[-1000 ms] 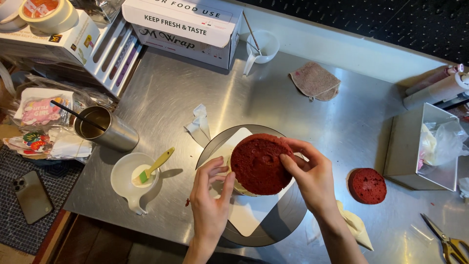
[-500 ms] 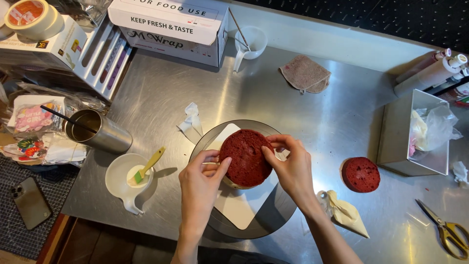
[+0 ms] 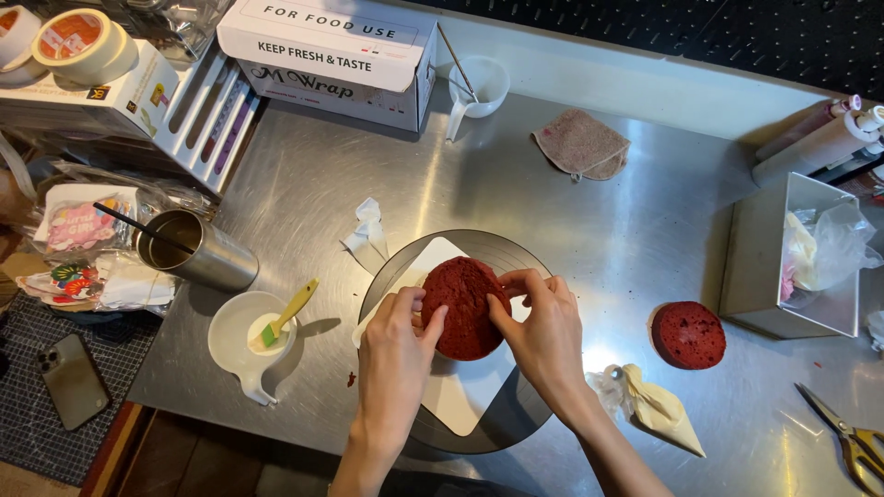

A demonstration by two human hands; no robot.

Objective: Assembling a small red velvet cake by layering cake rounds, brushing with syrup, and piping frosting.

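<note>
A round red cake layer (image 3: 465,304) lies on a white board (image 3: 458,396) that sits on a dark round turntable (image 3: 488,248). My left hand (image 3: 394,350) grips the layer's left edge with its fingertips. On the opposite side, my right hand (image 3: 543,331) holds the right edge. A second, smaller red cake layer (image 3: 689,334) rests on the steel table to the right, apart from both hands.
A filled piping bag (image 3: 656,407) and scissors (image 3: 852,440) lie at the right. A white bowl with a brush (image 3: 253,336), a steel cup (image 3: 189,250) and a phone (image 3: 69,379) are left. A wrap box (image 3: 331,51), a measuring cup (image 3: 479,85), a cloth (image 3: 580,145) and a steel tin (image 3: 796,258) stand behind.
Both hands have stayed on the red cake layer and shifted around its edges. The layer has settled toward the middle of the board.
</note>
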